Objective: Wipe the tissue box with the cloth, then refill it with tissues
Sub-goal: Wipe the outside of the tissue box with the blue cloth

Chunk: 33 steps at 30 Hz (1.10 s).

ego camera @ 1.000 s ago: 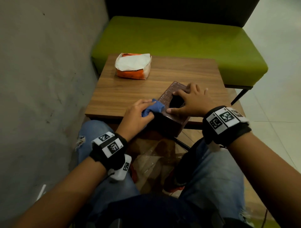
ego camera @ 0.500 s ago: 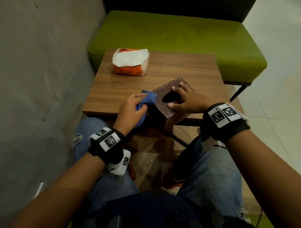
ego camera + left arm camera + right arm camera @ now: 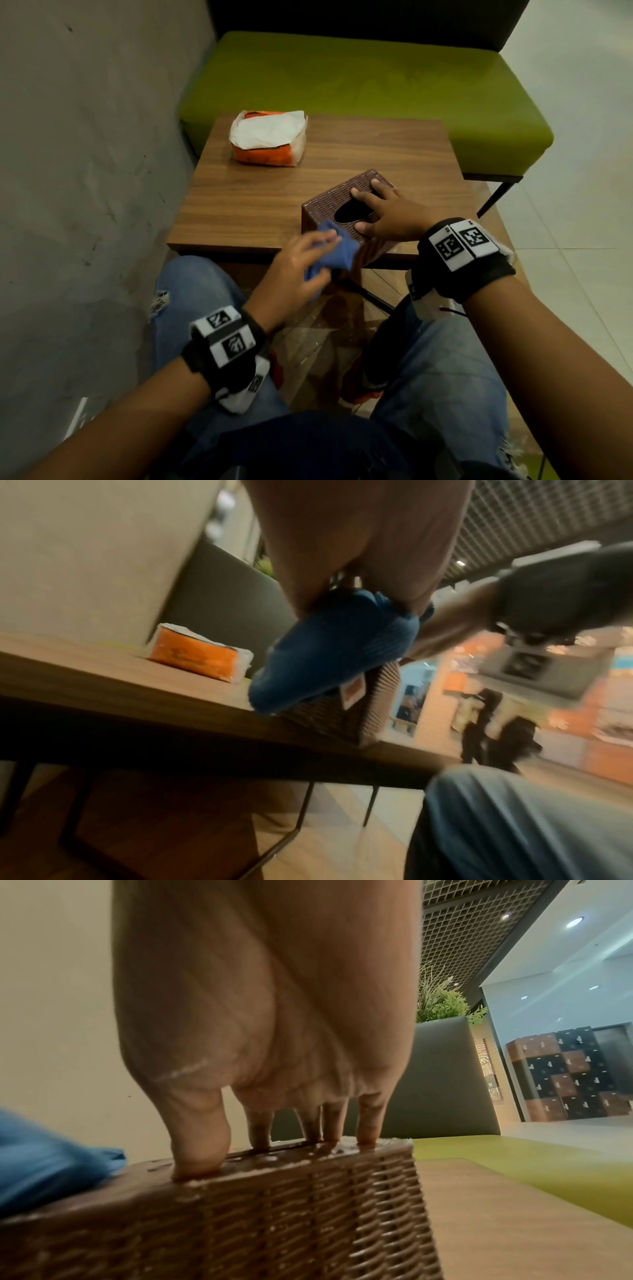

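Observation:
A brown woven tissue box (image 3: pixel 325 205) with an oval top slot stands at the near edge of the wooden table (image 3: pixel 260 198). My right hand (image 3: pixel 387 212) lies flat on its top, fingers spread beside the slot; the right wrist view shows the fingertips (image 3: pixel 198 1156) pressing the lid of the box (image 3: pixel 274 1218). My left hand (image 3: pixel 301 260) grips a bunched blue cloth (image 3: pixel 334 253) against the box's near corner. In the left wrist view the cloth (image 3: pixel 335 653) covers the upper part of the box (image 3: pixel 363 715). An orange pack of white tissues (image 3: pixel 269 137) lies at the table's far left.
A green bench (image 3: pixel 359 85) runs behind the table, and a grey concrete wall (image 3: pixel 85 171) stands on the left. My knees in jeans (image 3: pixel 445 359) sit below the table's near edge. Pale tiled floor (image 3: pixel 582 171) lies to the right.
The left hand has slid the cloth from the box's left side round to its near corner. The right hand stays flat on the lid.

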Motion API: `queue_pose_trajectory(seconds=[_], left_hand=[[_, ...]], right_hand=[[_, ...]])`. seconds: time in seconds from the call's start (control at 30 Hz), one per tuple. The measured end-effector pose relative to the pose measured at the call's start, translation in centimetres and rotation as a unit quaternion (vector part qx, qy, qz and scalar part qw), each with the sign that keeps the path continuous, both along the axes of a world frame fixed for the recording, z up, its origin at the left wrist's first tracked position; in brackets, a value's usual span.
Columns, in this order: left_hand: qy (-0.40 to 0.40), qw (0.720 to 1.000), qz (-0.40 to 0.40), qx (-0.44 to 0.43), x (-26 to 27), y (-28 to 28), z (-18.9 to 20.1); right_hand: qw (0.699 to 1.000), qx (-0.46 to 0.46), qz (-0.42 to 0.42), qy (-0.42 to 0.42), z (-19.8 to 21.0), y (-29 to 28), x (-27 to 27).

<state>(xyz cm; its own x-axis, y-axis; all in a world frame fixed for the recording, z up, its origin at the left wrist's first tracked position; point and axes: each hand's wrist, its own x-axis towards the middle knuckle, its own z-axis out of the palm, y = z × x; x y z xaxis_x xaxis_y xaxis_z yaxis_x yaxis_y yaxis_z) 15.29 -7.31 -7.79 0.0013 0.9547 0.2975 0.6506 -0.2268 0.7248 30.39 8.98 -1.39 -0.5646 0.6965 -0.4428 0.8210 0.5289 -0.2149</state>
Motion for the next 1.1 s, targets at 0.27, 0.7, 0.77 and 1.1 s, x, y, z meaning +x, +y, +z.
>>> queue_pose_trajectory(seconds=[0.27,0.7,0.77,1.1], left_hand=[[-0.113,0.982,0.147,-0.022,-2.8,3.7,1.0],[0.063,0.994,0.078,-0.033,-2.6,1.1,1.6],[0.107,0.990,0.082,-0.043,-4.2,1.7,1.9],[0.057,0.994,0.096,-0.013,-0.9,2.1,0.9]], right_hand=[[1.000,-0.002,0.002,0.008,0.3,-0.2,0.2],[0.991,0.127,-0.050,-0.018,1.1,-2.1,-0.8],[0.992,0.121,-0.030,-0.022,1.9,-1.9,-0.1],[0.994,0.105,0.005,0.038,0.6,-2.4,0.0]])
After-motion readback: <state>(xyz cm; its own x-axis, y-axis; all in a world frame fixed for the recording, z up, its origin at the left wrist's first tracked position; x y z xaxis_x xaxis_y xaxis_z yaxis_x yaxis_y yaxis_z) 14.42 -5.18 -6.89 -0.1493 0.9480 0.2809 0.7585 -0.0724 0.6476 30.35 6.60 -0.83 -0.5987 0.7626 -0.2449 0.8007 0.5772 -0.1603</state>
